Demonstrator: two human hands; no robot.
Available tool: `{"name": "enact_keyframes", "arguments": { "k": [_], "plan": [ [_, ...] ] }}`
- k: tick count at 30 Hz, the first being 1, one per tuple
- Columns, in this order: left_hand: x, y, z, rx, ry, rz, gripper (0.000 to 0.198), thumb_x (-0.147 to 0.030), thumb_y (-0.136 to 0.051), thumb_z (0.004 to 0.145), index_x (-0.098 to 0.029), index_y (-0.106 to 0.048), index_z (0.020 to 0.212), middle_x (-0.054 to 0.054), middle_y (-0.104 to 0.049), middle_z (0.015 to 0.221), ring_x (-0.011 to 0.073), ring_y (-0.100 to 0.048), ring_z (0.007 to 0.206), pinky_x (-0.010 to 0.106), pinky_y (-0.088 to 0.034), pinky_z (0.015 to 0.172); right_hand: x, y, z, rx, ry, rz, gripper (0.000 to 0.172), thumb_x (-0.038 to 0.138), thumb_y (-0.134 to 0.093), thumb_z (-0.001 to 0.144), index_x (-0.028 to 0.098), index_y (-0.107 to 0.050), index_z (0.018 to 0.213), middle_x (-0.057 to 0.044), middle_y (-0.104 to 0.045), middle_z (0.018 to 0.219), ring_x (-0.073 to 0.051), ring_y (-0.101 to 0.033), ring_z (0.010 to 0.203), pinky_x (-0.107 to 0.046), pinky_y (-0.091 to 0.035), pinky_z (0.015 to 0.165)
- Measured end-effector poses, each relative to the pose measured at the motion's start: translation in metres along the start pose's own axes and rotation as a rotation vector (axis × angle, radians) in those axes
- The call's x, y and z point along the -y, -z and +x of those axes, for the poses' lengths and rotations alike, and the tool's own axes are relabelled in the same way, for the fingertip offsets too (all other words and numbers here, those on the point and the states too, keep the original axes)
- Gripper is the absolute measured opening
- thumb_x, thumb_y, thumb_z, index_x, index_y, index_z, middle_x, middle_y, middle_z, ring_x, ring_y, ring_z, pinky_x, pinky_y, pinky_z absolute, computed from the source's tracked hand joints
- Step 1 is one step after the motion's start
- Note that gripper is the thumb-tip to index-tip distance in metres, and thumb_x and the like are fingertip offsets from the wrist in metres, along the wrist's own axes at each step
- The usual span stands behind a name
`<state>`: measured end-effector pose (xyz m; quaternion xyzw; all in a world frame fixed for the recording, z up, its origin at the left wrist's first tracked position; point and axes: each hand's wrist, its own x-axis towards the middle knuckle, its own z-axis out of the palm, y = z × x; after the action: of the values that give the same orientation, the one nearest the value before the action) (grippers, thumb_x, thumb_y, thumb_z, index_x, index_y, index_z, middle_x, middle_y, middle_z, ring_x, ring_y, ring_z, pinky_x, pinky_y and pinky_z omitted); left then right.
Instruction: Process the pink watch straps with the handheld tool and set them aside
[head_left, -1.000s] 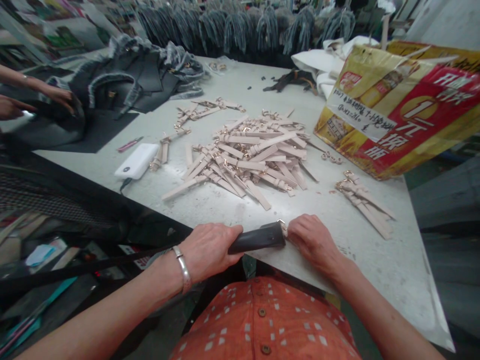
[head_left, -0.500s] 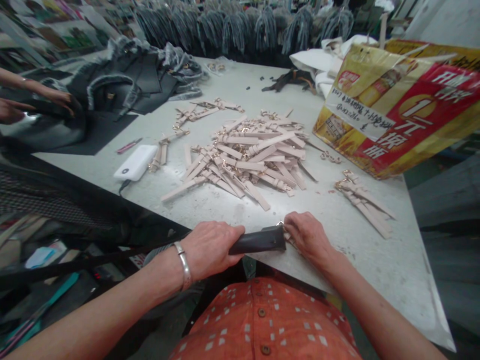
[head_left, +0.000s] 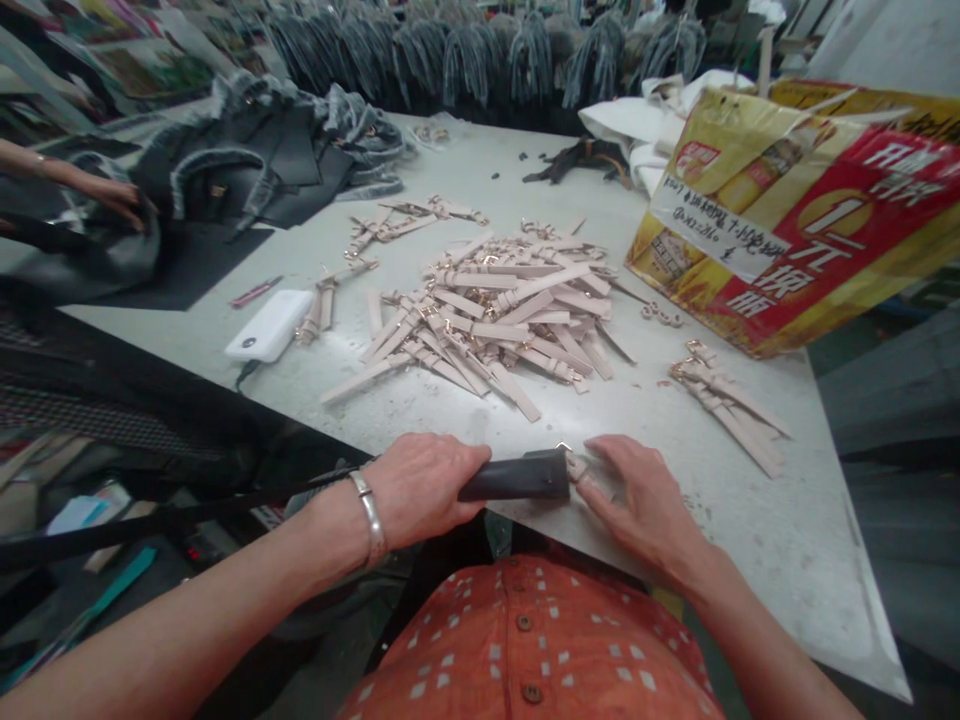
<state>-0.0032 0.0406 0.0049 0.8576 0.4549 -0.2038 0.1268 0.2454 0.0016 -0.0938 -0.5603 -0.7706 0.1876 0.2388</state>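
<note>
My left hand [head_left: 424,487], with a silver bracelet at its wrist, is closed around a black bar-shaped piece [head_left: 517,476] whose flat end points right, at the near table edge. I cannot make out its exact kind. Right at that end lies a beige buckle strap [head_left: 576,466] with a gold-coloured buckle, partly hidden. My right hand [head_left: 637,495] is beside this strap, thumb and fingers apart, the thumb close to it. Beyond both hands a pile of beige buckle straps [head_left: 495,310] covers the middle of the table.
A small strap bundle [head_left: 731,405] lies at right, below a yellow-and-red carton [head_left: 795,220]. On the left are a white power bank [head_left: 271,325] with a cable and a pink-handled tool [head_left: 256,291]. Behind them, a co-worker's hand [head_left: 112,195] touches black bag pieces [head_left: 217,260].
My right hand's fingers have spread from a pinch at the strap, and the hand has shifted slightly right. My left hand stays nearly still. The co-worker's hands have moved a little.
</note>
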Motion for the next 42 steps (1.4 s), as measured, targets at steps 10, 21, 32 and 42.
{"name": "enact_keyframes", "arguments": {
  "k": [10,21,32,42],
  "plan": [
    [-0.009,0.011,0.002,0.025,-0.058,0.042,0.019,-0.034,-0.048,0.075,-0.021,-0.057,0.086,0.008,-0.066,0.078,0.0251,-0.064,0.075,0.034,-0.048,0.066,-0.010,-0.006,-0.017,0.001,-0.029,0.015,0.015,0.023,-0.055,0.079,0.021,-0.061,0.093,-0.005,-0.061,0.087,-0.020,-0.052,0.082,-0.034,-0.039,0.073],
    [-0.005,0.012,0.003,0.071,-0.062,0.045,0.021,-0.035,-0.049,0.074,-0.022,-0.059,0.087,0.007,-0.066,0.078,0.0239,-0.063,0.075,0.034,-0.047,0.066,-0.016,-0.004,-0.015,0.013,0.024,0.056,0.018,0.022,-0.053,0.081,0.021,-0.061,0.096,-0.006,-0.061,0.090,-0.020,-0.053,0.084,-0.035,-0.041,0.075],
    [-0.007,0.015,0.011,0.099,-0.079,0.032,0.026,-0.036,-0.051,0.072,-0.022,-0.062,0.091,0.008,-0.066,0.077,0.0249,-0.064,0.076,0.035,-0.047,0.069,-0.014,-0.005,-0.014,-0.013,0.015,0.096,0.017,0.022,-0.054,0.079,0.021,-0.062,0.095,-0.006,-0.062,0.088,-0.020,-0.054,0.083,-0.035,-0.041,0.074],
    [-0.003,0.015,0.006,0.090,-0.096,0.051,0.020,-0.034,-0.046,0.073,-0.023,-0.060,0.084,0.007,-0.067,0.075,0.0272,-0.064,0.073,0.036,-0.048,0.063,-0.010,0.000,-0.009,0.078,0.008,0.096,0.017,0.020,-0.055,0.080,0.022,-0.062,0.095,-0.005,-0.062,0.090,-0.020,-0.052,0.086,-0.035,-0.039,0.077]
  ]
}}
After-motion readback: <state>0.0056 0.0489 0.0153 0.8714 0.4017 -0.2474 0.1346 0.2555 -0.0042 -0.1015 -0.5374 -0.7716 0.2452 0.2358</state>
